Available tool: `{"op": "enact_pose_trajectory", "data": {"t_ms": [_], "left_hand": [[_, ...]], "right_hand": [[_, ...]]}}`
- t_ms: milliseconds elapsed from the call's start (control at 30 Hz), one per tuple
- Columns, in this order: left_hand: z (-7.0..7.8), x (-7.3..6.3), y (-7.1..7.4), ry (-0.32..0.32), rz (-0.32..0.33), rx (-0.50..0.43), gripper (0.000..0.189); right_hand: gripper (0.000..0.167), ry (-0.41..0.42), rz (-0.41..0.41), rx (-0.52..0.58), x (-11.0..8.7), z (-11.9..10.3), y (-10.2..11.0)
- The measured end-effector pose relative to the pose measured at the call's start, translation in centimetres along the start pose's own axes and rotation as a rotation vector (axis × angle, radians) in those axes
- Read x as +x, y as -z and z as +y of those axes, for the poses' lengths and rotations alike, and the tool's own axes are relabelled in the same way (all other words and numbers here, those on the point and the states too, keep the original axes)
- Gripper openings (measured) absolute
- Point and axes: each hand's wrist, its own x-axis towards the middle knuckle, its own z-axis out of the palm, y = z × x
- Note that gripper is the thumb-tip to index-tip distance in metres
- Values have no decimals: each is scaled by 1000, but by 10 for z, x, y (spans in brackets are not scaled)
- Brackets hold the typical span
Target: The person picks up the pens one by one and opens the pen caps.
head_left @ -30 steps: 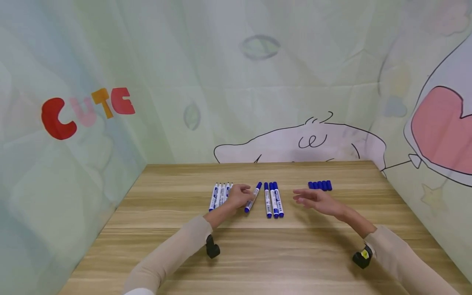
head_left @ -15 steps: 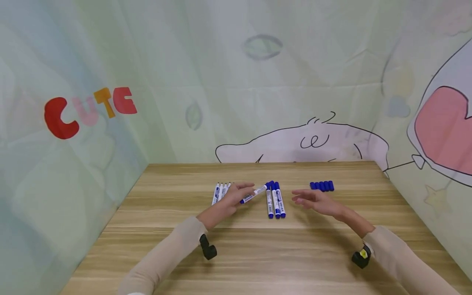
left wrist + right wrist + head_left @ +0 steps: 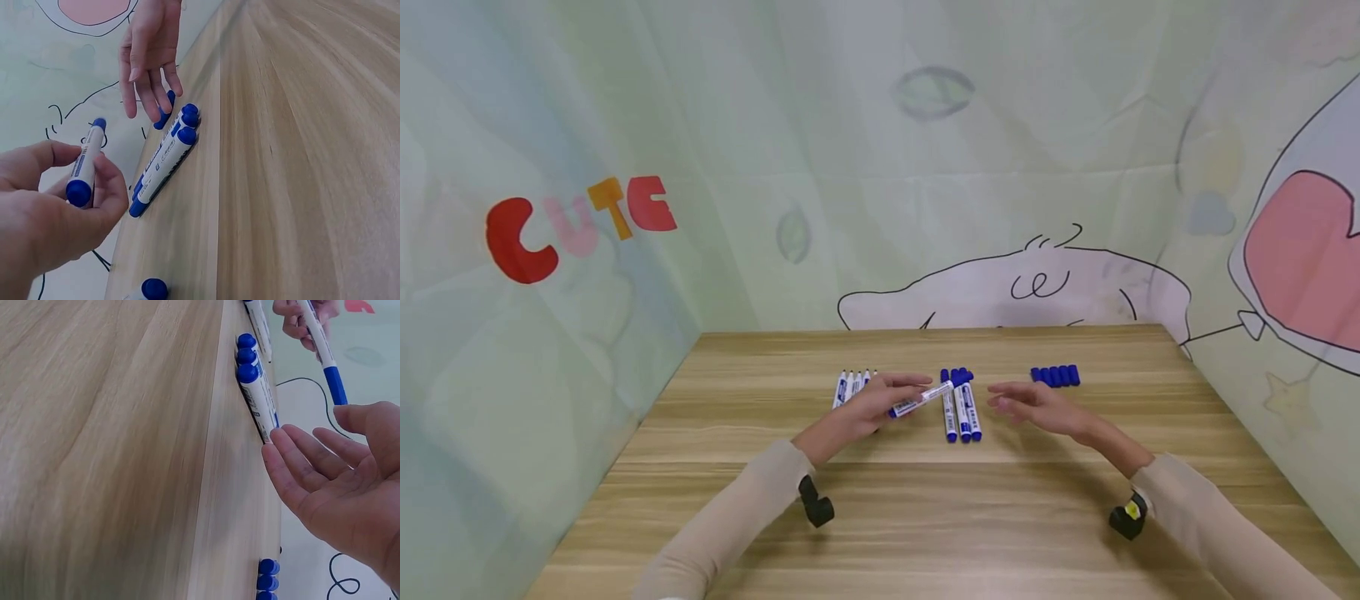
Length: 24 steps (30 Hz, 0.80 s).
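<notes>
My left hand (image 3: pixel 880 404) pinches a capped white-and-blue whiteboard marker (image 3: pixel 87 159) between thumb and fingers. In the head view the marker slants up to the right, its blue cap overlapping the tops of three capped markers (image 3: pixel 966 412) that lie side by side on the table. Across from it, my right hand (image 3: pixel 1037 407) hovers with relaxed fingers and holds nothing. From the right wrist, the held marker's cap (image 3: pixel 335 385) appears close to the right thumb. Left of the three lies a row of uncapped markers (image 3: pixel 847 387), partly hidden behind my left hand.
Several loose blue caps (image 3: pixel 1055 376) stand in a row at the back right of the wooden table (image 3: pixel 925 517), behind my right hand. A printed cloth (image 3: pixel 850 167) hangs beyond the table's far edge and along both sides.
My left hand has lifted the marker off the table and swung its cap end rightward, over the three capped markers. The right hand has shifted only slightly left.
</notes>
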Motion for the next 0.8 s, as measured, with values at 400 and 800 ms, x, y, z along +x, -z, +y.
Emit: {"op": "enact_pose_trajectory", "data": {"t_ms": [400, 800], "left_hand": [[2, -6, -1, -36, -118, 145, 42], [-1, -4, -1, -82, -165, 192, 44]], "right_hand": [[55, 9, 14, 60, 14, -9, -8], [47, 26, -20, 57, 19, -17, -14]]}}
